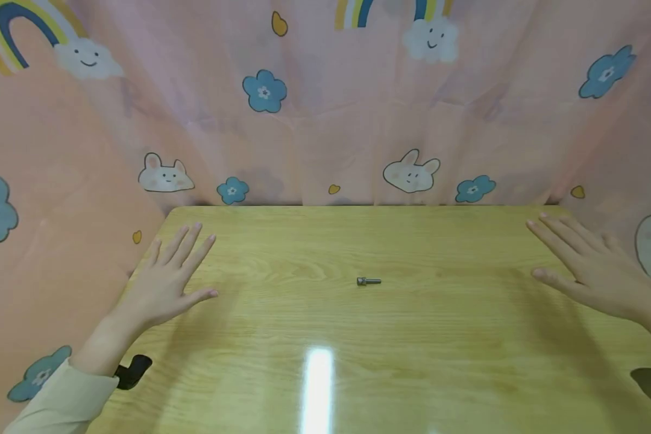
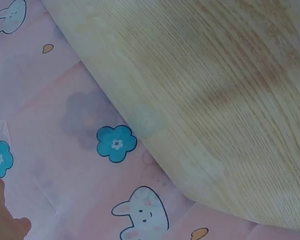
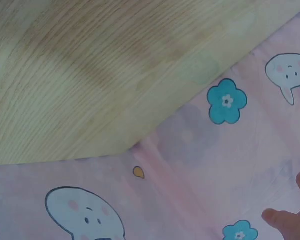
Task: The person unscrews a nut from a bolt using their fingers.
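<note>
The slim grey metal bolt [image 1: 369, 281] looks light, rigid; pinch mid-shaft. Left hand [image 1: 161, 284] and right hand [image 1: 594, 270] flank it, fingers spread.

A table [image 1: 260, 337] with a yellowish, wood-grained top is observed. Its far edge is seen to be straight, and grain lines are shown clearly in both wrist views. One small metal bolt [image 1: 370, 281] is found lying on its side near the middle, its head turned left and its shank pointed right. A bright streak of light [image 1: 317, 392] is reflected nearer the viewer; soft shadows [image 1: 566, 337] are cast toward both sides.
</note>
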